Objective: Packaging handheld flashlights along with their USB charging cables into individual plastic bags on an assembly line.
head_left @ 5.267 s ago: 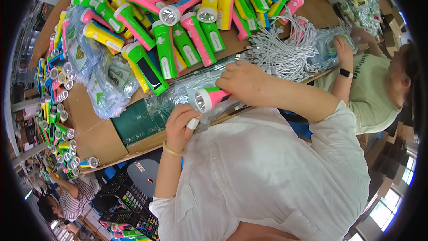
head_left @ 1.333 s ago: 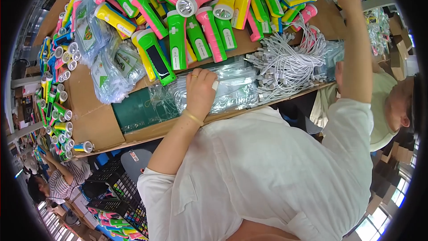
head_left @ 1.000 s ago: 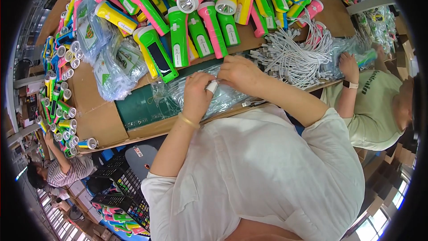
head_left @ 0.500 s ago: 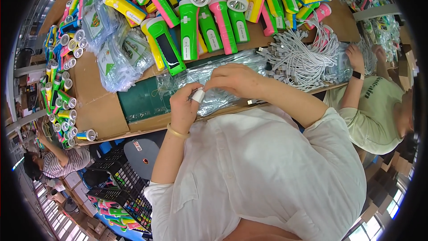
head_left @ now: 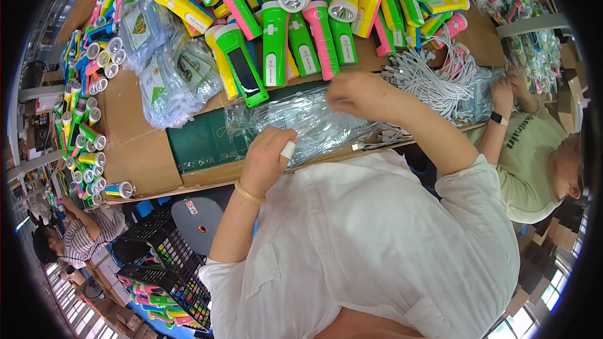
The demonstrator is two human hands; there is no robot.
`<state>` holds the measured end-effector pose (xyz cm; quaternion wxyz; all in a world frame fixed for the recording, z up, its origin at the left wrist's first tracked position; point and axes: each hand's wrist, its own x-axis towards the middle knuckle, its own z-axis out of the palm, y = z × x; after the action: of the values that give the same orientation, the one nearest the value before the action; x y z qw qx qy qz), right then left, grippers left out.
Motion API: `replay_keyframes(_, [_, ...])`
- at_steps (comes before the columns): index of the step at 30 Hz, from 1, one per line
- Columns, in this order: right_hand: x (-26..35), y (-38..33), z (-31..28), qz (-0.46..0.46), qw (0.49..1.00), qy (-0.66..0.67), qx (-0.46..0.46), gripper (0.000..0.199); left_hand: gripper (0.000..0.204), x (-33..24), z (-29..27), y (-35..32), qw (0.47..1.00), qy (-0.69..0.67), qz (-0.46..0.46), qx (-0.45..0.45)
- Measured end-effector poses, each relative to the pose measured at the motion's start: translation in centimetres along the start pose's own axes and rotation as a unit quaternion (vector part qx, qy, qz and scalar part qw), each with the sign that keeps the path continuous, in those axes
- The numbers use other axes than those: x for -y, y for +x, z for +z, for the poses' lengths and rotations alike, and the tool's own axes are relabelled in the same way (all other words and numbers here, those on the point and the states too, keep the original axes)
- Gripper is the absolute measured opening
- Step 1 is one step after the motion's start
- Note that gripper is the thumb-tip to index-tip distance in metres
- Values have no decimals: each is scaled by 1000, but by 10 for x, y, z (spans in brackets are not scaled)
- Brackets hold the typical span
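Note:
My left hand (head_left: 266, 158) is closed above the front edge of the bench. A small white piece (head_left: 287, 149) shows at its thumb side; its kind is not clear. My right hand (head_left: 364, 97) is over clear plastic bags (head_left: 314, 127), apart from the left one. Motion smears its fingers, so what they hold, if anything, cannot be made out. Beyond the hands lies a heap of flashlights (head_left: 274, 44) in green, pink, yellow and blue. White USB cables (head_left: 433, 81) lie in a tangled pile right of my right hand.
Bagged goods (head_left: 164, 91) lie at left, near rows of standing flashlights (head_left: 88, 122). A co-worker (head_left: 534, 163) reaches over the bench at right; another (head_left: 94, 229) sits at far left. Black crates (head_left: 166, 245) and a grey stool (head_left: 196, 220) stand below the bench.
My hands have come apart: the right has moved up and to the right, while the left has shifted slightly right and down, the white piece still at its thumb.

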<state>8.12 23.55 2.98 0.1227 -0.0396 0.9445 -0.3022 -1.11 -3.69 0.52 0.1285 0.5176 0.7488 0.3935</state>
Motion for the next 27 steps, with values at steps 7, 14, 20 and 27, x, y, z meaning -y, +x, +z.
replay_keyframes(7, [56,106,-15,79,951,-104,-279,46,30,-18,14,27,991,19,125,32])
replay_keyframes(14, [60,94,-25,166,950,-170,-202,56,19,-12,15,14,992,-68,92,57])
replay_keyframes(20, [38,85,-21,196,943,-166,-213,67,17,-13,11,15,992,-90,81,36])
replay_keyframes(27, [41,23,-22,73,940,260,-206,71,22,-4,10,5,991,-118,58,14])
